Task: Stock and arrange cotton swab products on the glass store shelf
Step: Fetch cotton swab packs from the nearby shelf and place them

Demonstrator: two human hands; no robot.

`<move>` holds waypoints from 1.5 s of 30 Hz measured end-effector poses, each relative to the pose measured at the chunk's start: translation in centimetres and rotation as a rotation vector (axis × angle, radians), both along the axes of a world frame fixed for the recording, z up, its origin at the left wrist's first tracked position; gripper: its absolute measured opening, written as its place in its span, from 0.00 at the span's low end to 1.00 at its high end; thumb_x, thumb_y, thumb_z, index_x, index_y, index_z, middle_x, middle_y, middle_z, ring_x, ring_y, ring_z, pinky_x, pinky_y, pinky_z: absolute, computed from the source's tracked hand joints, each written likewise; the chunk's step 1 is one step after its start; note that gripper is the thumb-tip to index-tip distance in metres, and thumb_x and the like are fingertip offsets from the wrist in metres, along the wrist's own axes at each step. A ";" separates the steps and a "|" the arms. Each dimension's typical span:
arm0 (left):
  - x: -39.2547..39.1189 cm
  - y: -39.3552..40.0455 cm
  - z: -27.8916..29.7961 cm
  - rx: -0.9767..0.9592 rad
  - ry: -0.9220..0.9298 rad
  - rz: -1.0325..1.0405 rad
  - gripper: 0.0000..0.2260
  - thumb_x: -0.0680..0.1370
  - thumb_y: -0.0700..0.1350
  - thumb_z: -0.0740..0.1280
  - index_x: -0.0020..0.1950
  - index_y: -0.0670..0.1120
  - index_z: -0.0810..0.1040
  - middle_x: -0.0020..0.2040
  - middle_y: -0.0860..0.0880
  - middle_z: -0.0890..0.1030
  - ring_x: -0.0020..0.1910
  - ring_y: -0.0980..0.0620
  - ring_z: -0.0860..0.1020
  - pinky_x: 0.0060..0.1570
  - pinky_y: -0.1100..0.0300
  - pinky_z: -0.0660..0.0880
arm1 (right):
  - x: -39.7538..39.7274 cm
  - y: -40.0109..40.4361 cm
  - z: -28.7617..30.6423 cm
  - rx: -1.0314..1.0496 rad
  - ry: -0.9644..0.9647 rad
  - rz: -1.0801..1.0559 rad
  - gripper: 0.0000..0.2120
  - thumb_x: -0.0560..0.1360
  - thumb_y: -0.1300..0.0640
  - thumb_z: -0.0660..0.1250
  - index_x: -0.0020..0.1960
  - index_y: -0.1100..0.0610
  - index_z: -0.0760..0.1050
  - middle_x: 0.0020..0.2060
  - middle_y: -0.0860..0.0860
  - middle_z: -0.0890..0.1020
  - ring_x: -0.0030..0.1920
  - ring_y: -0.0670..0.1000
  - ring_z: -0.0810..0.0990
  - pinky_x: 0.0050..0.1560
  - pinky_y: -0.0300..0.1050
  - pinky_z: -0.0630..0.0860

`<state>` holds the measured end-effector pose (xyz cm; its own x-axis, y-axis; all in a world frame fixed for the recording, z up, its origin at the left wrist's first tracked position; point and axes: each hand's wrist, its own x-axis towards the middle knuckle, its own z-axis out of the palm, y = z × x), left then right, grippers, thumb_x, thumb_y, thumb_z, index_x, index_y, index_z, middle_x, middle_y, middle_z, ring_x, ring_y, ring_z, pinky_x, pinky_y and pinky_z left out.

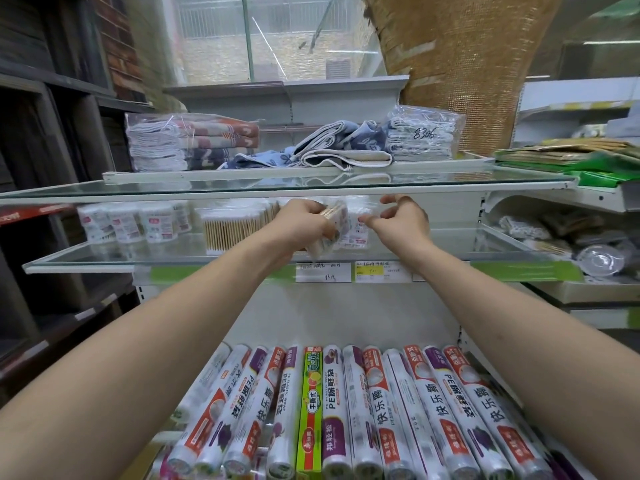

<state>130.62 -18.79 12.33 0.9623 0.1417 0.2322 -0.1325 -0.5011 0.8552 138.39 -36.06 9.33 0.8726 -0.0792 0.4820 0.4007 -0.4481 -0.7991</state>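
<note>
On the middle glass shelf [114, 256], we begin at the far left with a row of round tubs of cotton swabs [133, 221], white with pink labels, standing upright in a group. Just to their right we see clear packs of wooden-stemmed swabs [239, 228], stems upright and packed tight, resting on the same shelf. Next comes our left hand [304, 221], fingers curled round a small clear packet of cotton swabs [334, 228], held tilted just above the front part of the shelf. Behind the packet stand further flat white packets [356, 230] with red markings, blurred. Our right hand [403, 218] hovers beside the packet without touching it, fingers loosely bent and holding nothing, just beneath the upper glass shelf [450, 178].

On that upper shelf we note, left to right, a clear bag of folded towels [187, 142], loose blue-and-white towels [341, 145], and a second clear bag of folded cloths [424, 136] marked 8306.

On the front rail below the middle shelf sit two price labels [353, 271]. On the lowest shelf, rolls of plastic wrap [363, 410] lie side by side, with one green box [310, 410] among them.
</note>
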 end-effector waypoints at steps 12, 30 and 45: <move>0.7 -0.4 -0.5 -0.099 -0.099 0.065 0.11 0.70 0.35 0.78 0.49 0.45 0.82 0.46 0.47 0.86 0.46 0.50 0.84 0.40 0.59 0.79 | -1.1 -1.7 -0.3 0.090 -0.001 0.278 0.05 0.72 0.57 0.73 0.46 0.49 0.83 0.43 0.50 0.85 0.44 0.49 0.82 0.43 0.42 0.76; 0.8 1.1 -1.7 0.076 -0.148 0.158 0.30 0.70 0.37 0.79 0.70 0.49 0.76 0.63 0.48 0.79 0.60 0.48 0.78 0.61 0.52 0.77 | -0.3 0.2 -0.3 -0.098 0.036 0.164 0.16 0.65 0.58 0.82 0.45 0.55 0.77 0.39 0.54 0.85 0.40 0.53 0.85 0.47 0.54 0.84; 0.4 2.4 -2.1 0.132 -0.194 0.282 0.22 0.73 0.44 0.76 0.67 0.51 0.79 0.63 0.48 0.81 0.58 0.48 0.79 0.62 0.50 0.77 | -1.0 0.1 -0.3 -0.067 0.047 0.063 0.16 0.63 0.51 0.82 0.44 0.51 0.77 0.40 0.50 0.85 0.43 0.53 0.84 0.49 0.52 0.82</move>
